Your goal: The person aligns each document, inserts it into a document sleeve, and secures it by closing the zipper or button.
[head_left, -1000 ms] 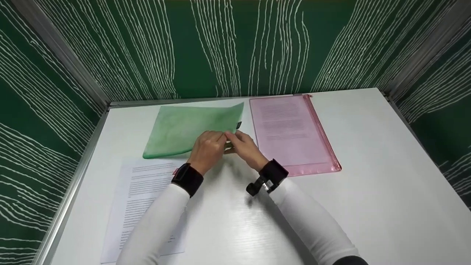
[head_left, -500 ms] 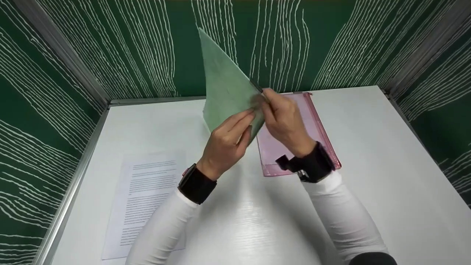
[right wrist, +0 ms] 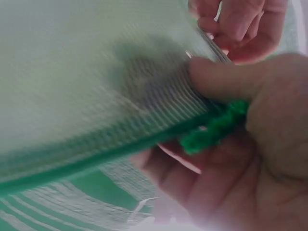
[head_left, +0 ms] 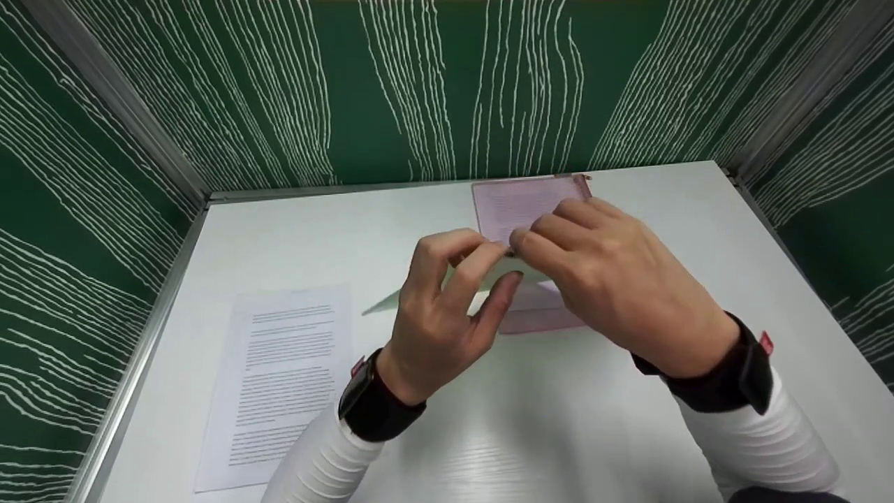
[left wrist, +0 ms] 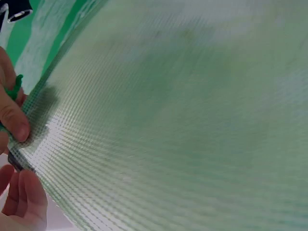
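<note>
My right hand (head_left: 621,279) pinches a corner of a green mesh zipper pouch (left wrist: 168,120), thumb on its face and fingers behind, as the right wrist view shows. A fuzzy green pull (right wrist: 211,132) hangs at the end of the zipper beside that thumb. The pouch is raised off the table and seen nearly edge-on in the head view, mostly hidden behind the hands. My left hand (head_left: 447,300) has loosely bent fingers, their tips right at the pouch's edge, with the thumb apart from them. A small dark tag (left wrist: 18,161) sits on that edge between the two hands.
A pink zipper pouch (head_left: 520,209) with a printed sheet inside lies at the back, partly covered by the right hand. A printed paper sheet (head_left: 279,391) lies at the left of the white table (head_left: 293,244). Green panels with white lines (head_left: 461,91) enclose the table.
The green pouch has left its place at the back left of the table, been raised, and turned nearly edge-on. The right hand has moved right and closer to the camera; the left hand has moved right.
</note>
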The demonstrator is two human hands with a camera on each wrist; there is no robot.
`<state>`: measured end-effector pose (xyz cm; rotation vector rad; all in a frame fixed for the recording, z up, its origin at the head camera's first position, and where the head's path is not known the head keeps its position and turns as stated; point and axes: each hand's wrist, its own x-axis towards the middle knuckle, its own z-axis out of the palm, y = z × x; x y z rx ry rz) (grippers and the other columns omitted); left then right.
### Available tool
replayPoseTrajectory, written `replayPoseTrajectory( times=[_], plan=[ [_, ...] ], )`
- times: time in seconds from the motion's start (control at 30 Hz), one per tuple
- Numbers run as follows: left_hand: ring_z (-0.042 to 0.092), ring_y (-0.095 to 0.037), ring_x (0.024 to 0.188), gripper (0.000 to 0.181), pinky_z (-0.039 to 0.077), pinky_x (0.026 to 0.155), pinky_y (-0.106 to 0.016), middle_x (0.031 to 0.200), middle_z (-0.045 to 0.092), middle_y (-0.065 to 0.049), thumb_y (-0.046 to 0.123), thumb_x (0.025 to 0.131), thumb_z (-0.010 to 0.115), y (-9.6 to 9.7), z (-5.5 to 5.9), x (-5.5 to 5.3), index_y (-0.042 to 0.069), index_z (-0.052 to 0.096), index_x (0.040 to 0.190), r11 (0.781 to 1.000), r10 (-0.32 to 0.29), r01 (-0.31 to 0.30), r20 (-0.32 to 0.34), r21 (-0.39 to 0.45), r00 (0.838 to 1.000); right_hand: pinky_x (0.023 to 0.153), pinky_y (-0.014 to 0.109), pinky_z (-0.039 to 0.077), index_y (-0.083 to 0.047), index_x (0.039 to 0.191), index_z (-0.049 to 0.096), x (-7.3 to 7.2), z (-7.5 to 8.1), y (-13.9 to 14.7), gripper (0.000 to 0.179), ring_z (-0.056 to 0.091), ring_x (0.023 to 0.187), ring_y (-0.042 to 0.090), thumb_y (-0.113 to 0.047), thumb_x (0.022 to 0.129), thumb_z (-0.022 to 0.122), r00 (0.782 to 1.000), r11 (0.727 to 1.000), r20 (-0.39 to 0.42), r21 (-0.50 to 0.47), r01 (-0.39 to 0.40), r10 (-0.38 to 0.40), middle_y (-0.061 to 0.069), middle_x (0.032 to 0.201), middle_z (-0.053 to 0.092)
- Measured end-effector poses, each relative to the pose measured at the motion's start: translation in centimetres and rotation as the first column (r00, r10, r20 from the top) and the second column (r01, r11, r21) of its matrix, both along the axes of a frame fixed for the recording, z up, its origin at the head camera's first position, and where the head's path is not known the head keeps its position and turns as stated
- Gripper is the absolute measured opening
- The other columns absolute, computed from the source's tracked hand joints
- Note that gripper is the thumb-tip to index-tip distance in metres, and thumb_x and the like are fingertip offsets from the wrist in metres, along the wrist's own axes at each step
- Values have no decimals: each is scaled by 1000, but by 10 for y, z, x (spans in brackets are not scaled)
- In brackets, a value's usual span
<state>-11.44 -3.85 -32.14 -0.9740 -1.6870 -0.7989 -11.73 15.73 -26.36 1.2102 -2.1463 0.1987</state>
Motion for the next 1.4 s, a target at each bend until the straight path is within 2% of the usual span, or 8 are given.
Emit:
replayPoseTrajectory(
  times=[0.13,0.3,0.4,0.53,0.73,1.03,1.17,1.4],
  plan=[
    [58,-26,101,31,54,86,-31,110,57,-15,9,94,76,6,0,9,-2,61,117,998,-31,29,56,48,998,64,35,40,-4,88,63,9,-3,-2,13,45,70,24,6,96,62,1000,997,20,72,-19,17,5,76,55],
    [61,-20,89,19,55,78,-26,100,61,-13,11,101,65,7,-16,10,-4,62,113,980,-139,104,211,169,967,58,30,36,-5,77,61,5,-10,-12,21,40,65,19,-2,90,77,995,997,77,-22,-68,70,2,69,48],
    [57,-16,81,15,53,72,-25,94,59,-10,10,102,63,6,-30,10,-3,65,110,970,-154,86,304,228,940,57,28,41,-6,79,66,-1,-19,-14,19,45,63,15,-10,87,83,973,993,205,-79,-92,107,1,70,51],
    [52,-15,76,10,47,66,-25,92,54,-8,0,99,64,1,-44,9,-1,70,106,964,-147,43,390,264,909,60,28,48,-5,86,71,-9,-33,-13,12,54,65,12,-6,86,83,928,983,344,-163,-90,142,1,74,57],
    [50,-16,76,13,44,65,-27,95,51,-9,-8,96,64,-8,-57,8,0,71,103,956,-182,51,444,290,877,61,22,49,-5,90,73,-11,-51,-11,9,56,67,8,1,87,80,906,942,346,-304,-140,246,0,78,63],
    [62,-13,83,11,54,74,-27,99,62,-5,2,94,72,-17,-65,9,3,73,105,958,-265,152,543,245,797,57,19,44,-8,87,72,-8,-72,-18,13,52,63,7,5,89,75,887,871,338,-473,-129,315,-1,74,61],
    [60,-12,74,8,50,66,-26,91,67,-3,2,92,75,-18,-67,9,4,77,100,950,-285,159,536,270,794,56,17,42,-9,86,72,-1,-80,-21,14,51,62,7,5,91,73,866,837,383,-542,-71,321,-2,74,60],
    [60,-12,72,10,49,64,-25,87,70,-3,0,87,78,-18,-66,10,3,79,97,940,-297,160,492,300,818,55,19,41,-9,88,70,13,-91,-24,17,48,61,7,7,93,69,830,757,437,-653,27,346,-1,74,59]
  ],
)
